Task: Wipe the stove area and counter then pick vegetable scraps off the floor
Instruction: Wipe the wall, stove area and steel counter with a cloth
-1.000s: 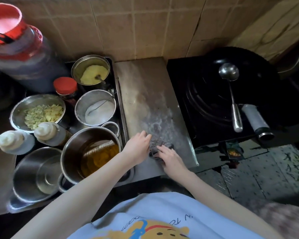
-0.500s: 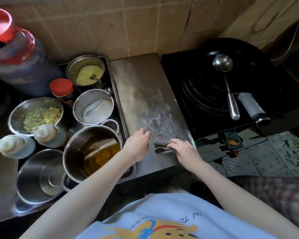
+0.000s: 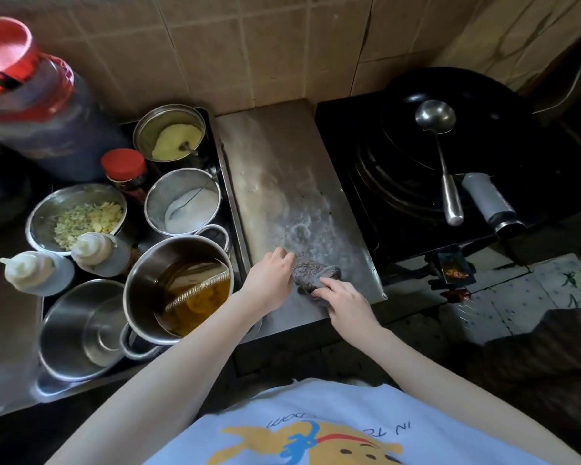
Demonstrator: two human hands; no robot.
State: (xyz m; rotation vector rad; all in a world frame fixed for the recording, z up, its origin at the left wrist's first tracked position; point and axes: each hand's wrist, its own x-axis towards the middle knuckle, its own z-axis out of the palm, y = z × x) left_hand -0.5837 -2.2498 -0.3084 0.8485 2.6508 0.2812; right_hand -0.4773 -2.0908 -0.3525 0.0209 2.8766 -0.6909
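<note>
A kitchen is indicated: black stove (image 3: 339, 146) with wok (image 3: 490, 95) and ladle (image 3: 435, 116), tiled wall (image 3: 249, 45), steel surface (image 3: 275, 156), oil pot (image 3: 144, 276).

1. your cloth (image 3: 311, 275) looks like coarse, dark woven fabric, rough to the eye.
2. the counter (image 3: 282, 169) under it is dull steel, smeared with wet streaks.
3. the pot (image 3: 148, 273) and ladle (image 3: 446, 182) are shiny metal.
4. the wok (image 3: 483, 105) is matt black.
5. the wall tiles (image 3: 249, 45) are glazed, slightly glossy.
</note>
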